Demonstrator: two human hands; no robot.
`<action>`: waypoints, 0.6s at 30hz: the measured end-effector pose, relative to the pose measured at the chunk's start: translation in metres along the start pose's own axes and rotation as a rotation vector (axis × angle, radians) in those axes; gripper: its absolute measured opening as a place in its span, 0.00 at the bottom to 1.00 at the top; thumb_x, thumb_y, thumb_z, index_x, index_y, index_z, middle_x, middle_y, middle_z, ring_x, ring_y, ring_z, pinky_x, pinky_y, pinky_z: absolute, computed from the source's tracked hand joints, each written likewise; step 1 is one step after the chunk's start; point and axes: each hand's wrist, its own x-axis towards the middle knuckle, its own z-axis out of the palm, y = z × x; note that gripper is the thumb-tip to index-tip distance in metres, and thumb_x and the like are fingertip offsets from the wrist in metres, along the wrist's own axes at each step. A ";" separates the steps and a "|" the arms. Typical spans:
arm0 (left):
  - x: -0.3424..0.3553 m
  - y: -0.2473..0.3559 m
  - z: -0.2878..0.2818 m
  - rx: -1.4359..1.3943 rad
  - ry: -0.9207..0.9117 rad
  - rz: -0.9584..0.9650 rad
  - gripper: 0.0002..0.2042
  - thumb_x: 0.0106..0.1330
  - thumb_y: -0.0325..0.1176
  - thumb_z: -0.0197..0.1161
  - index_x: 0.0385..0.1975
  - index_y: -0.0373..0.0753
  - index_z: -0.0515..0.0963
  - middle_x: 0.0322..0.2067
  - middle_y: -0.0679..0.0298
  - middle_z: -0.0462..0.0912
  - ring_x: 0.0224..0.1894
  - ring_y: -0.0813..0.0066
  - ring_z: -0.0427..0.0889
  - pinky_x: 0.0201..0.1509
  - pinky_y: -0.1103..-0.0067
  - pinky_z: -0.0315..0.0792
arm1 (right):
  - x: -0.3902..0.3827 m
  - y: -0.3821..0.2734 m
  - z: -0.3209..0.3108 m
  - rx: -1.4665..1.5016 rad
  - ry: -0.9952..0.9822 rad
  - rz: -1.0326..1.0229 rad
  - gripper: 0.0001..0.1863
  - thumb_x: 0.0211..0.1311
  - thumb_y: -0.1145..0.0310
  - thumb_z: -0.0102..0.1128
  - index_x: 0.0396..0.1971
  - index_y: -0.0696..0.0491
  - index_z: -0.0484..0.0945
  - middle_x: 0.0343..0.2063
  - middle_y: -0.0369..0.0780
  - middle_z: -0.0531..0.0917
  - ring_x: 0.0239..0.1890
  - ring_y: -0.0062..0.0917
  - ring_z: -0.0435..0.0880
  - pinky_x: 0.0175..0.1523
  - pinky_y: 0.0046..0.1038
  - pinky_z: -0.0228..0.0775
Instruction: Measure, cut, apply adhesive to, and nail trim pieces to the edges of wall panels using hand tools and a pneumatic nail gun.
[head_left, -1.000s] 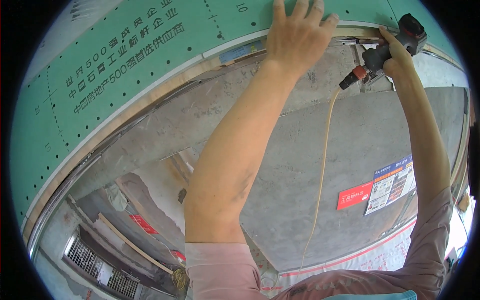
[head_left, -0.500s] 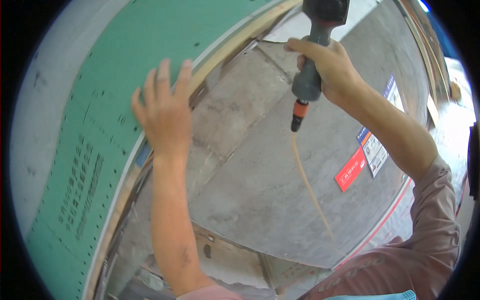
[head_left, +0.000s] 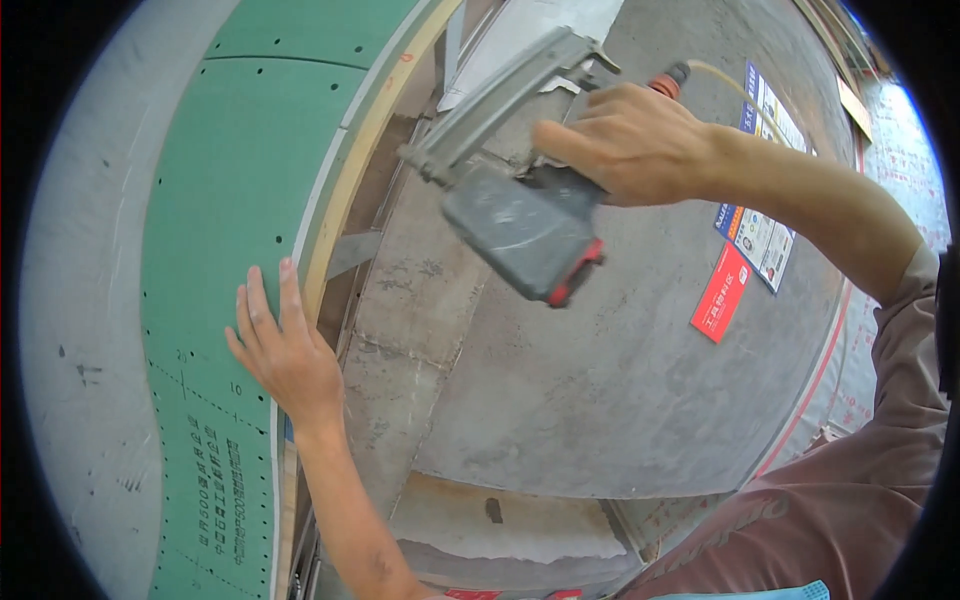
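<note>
My left hand (head_left: 290,365) rests palm down near the edge of a green plasterboard sheet (head_left: 230,250), fingers stretched and slightly apart. Rows of small dark dots and dark print mark the sheet. A pale wooden batten (head_left: 345,195) runs along under its right edge. In my right hand (head_left: 640,145), closed around the handle, is a grey air nail gun (head_left: 520,235) with a long slanted magazine. It is tilted in the air to the right of the batten, apart from the board. An orange and black coupling (head_left: 668,82) joins it to a thin yellowish hose (head_left: 735,80).
A grey floor (head_left: 580,400) spreads out on the right. A red sign (head_left: 720,300) and printed posters (head_left: 768,240) lie on it. Metal framing (head_left: 355,255) shows beside the batten. A pale grey surface (head_left: 90,300) lies left of the board, and timber strips (head_left: 840,70) stand far right.
The nail gun has turned from pointing away to lying sideways, its body swung down and left. My left hand sits lower in the picture, and the view has shifted along the board.
</note>
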 end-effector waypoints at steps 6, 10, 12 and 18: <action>-0.001 0.004 0.004 -0.093 -0.034 -0.016 0.24 0.71 0.27 0.51 0.66 0.55 0.70 0.66 0.59 0.67 0.65 0.54 0.69 0.65 0.46 0.60 | 0.039 0.002 0.014 -0.255 0.070 -0.162 0.32 0.65 0.71 0.57 0.68 0.42 0.61 0.17 0.39 0.82 0.16 0.26 0.82 0.22 0.29 0.73; 0.002 0.006 0.003 -0.099 -0.040 -0.019 0.25 0.69 0.25 0.52 0.66 0.54 0.70 0.66 0.59 0.67 0.65 0.54 0.69 0.65 0.45 0.59 | 0.048 0.000 0.027 -0.287 0.141 -0.202 0.36 0.65 0.70 0.58 0.71 0.34 0.57 0.19 0.38 0.84 0.18 0.25 0.84 0.22 0.24 0.74; 0.001 0.005 0.004 -0.099 -0.037 -0.018 0.25 0.69 0.25 0.53 0.66 0.54 0.70 0.66 0.59 0.67 0.65 0.54 0.69 0.65 0.45 0.59 | 0.053 -0.003 0.028 -0.299 0.144 -0.188 0.35 0.65 0.70 0.57 0.70 0.33 0.59 0.20 0.37 0.84 0.19 0.24 0.84 0.23 0.23 0.74; 0.005 0.008 0.001 -0.031 -0.016 0.018 0.26 0.66 0.22 0.53 0.65 0.49 0.71 0.63 0.58 0.70 0.63 0.55 0.70 0.65 0.58 0.61 | 0.059 -0.001 0.032 -0.284 0.079 -0.166 0.30 0.66 0.70 0.55 0.66 0.35 0.62 0.19 0.36 0.84 0.20 0.26 0.85 0.26 0.25 0.75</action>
